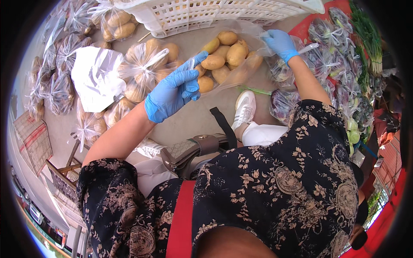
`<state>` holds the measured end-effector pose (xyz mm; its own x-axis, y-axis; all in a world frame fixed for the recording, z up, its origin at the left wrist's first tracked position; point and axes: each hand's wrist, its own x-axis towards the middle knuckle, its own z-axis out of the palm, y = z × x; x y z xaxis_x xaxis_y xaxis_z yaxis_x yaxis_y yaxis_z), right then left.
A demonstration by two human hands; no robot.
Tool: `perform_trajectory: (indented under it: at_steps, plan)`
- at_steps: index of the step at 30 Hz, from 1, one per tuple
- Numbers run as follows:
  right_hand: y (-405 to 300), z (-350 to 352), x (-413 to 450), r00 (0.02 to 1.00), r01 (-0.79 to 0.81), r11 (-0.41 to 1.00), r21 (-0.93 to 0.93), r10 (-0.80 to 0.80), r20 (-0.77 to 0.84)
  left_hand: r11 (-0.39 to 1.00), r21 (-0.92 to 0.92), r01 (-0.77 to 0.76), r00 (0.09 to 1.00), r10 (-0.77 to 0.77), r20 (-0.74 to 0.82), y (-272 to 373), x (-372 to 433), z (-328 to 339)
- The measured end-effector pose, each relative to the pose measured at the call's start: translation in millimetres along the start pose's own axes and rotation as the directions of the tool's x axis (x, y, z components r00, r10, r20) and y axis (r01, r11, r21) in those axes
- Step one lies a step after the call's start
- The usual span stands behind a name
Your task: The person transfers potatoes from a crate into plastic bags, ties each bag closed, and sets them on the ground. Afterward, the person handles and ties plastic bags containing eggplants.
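Observation:
A clear plastic bag of potatoes (236,54) lies open on the ground before me, with several potatoes showing. My right hand (280,44), in a blue disposable glove, pinches the bag's rim on its right side. My left hand (176,87), gloved the same way, is at the bag's left edge. Its index finger stretches towards the potatoes and the other fingers are curled. Thin plastic shows by that fingertip, but I cannot tell whether the hand grips it. A tied bag of potatoes (145,64) sits left of my left hand.
A white plastic crate (193,19) stands beyond the bag. White crumpled plastic (95,77) lies on bagged potatoes at the left, beside more tied bags (59,90). Bagged eggplants (285,101) and green onions (367,38) are at the right. My white shoe (246,108) is near the open bag.

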<state>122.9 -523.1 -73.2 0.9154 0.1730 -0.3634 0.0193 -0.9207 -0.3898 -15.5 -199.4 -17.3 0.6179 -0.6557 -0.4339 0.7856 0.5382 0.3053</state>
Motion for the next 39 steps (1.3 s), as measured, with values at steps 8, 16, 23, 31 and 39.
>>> perform_trajectory:
  at_steps: [8, 16, 23, 31, 39]
  plan:
    - [-47, -59, -54, 0.963, -0.001, 0.365, 0.931, -0.249, 0.098, 0.996, 0.086, -0.031, 0.996, 0.038, -0.081, 27, -28, -10]
    - [-30, -72, -101, 0.979, -0.024, 0.395, 0.918, -0.175, 0.101, 0.926, 0.37, -0.076, 0.995, 0.096, -0.036, 45, -42, -2]
    - [-34, -68, -86, 0.911, -0.341, 0.634, 0.694, 0.04, 0.411, 0.93, 0.315, 0.191, 0.978, -0.209, 0.025, 26, -21, -7]
    - [-67, -122, -67, 0.984, 0.099, 0.948, 0.304, -0.049, -0.169, 0.978, 0.165, 0.128, 0.988, -0.14, 0.062, 33, -14, 3]
    - [-140, -169, 118, 0.883, 0.469, 0.883, -0.004, -0.469, -0.035, 0.96, 0.218, 0.178, 0.982, -0.188, 0.03, 34, -17, 0]
